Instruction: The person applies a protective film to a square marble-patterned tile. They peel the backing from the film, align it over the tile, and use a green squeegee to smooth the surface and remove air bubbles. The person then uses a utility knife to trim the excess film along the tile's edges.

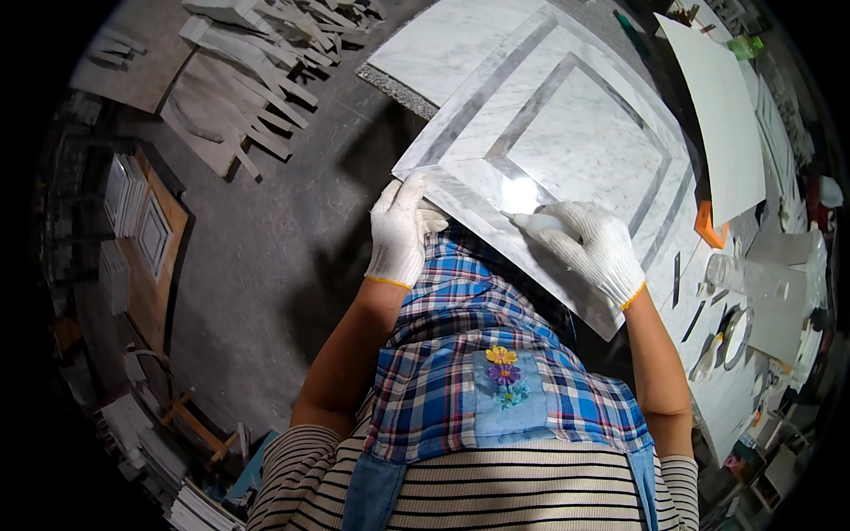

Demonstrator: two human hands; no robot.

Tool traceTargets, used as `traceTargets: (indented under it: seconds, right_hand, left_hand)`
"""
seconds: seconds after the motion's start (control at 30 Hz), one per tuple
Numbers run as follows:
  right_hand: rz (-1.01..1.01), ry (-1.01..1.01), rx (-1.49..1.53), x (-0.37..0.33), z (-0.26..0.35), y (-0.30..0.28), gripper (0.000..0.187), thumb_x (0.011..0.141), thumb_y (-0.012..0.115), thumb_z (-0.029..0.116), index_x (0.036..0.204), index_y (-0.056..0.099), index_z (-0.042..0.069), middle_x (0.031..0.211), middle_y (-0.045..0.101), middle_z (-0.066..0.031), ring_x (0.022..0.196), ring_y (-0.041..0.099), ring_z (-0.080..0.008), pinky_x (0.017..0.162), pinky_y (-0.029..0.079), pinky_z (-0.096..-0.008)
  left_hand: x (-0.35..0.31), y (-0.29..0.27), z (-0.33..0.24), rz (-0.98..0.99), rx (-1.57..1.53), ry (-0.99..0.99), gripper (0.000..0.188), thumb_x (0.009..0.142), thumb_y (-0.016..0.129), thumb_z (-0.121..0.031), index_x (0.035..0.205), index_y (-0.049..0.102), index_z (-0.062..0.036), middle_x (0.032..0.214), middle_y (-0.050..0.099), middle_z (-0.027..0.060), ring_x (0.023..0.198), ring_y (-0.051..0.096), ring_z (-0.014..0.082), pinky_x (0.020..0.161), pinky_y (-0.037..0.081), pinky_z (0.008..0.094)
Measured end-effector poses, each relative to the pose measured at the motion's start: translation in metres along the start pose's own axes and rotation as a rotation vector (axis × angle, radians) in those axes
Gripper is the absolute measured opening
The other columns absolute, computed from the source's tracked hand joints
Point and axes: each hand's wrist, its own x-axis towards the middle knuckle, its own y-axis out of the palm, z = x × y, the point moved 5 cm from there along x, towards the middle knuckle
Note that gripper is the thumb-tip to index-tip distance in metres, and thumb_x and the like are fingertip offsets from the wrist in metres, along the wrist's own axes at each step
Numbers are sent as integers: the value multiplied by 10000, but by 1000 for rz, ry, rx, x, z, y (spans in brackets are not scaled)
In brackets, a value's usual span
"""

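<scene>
Head view, marble panel (602, 106): lying face up before the body, overlapping a pale slab (438, 44) at its upper left and seemingly jutting out over the lap.
Left hand (400, 232): resting fingers at the panel's left corner; hiding the undersides, so impossible to tell whether clamping or merely touching.
Right hand (589, 243): clamping fingers around a slim pale tool (533, 221), aiming its point at the border near the front edge.
Tool risk: possibly skidding on the glossy face and scratching it, if pressing too hard or catching at a seam.
Panel risk: perhaps tipping or sliding toward the lap, if leaning on the overhanging edge; perhaps chipping a sharp corner, if knocking it.
Glove risk: possibly smearing the surface, if dragging dusty knit across it.
Marble: showing white, grey-veined stone, framing nested angular outlines with darker grey bands, reflecting a bright glare spot.
Pale slab's edge: looking coarse and grainy, contrasting with its smooth top.
Gloves: covering both hands in white ribbed knit, ending in yellow-trimmed cuffs.
Apron (434, 363): draping in soft blue plaid folds, carrying flower appliqués (504, 374).
Stone strips (252, 84): lying long, narrow and grey in an uneven pile at upper left.
</scene>
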Motion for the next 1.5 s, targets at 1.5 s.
traceTargets:
  seconds: [1.5]
  right_hand:
    - [-45, 19, 7, -68, -45, -12, 331, 878, 640, 376, 1053, 723, 108, 881, 710, -154, 828, 686, -336, 745, 538, -427]
  left_hand:
    - [-3, 4, -4, 123, 314, 226, 321, 1005, 529, -90, 1260, 546, 104, 1148, 619, 154, 923, 672, 197, 756, 584, 294]
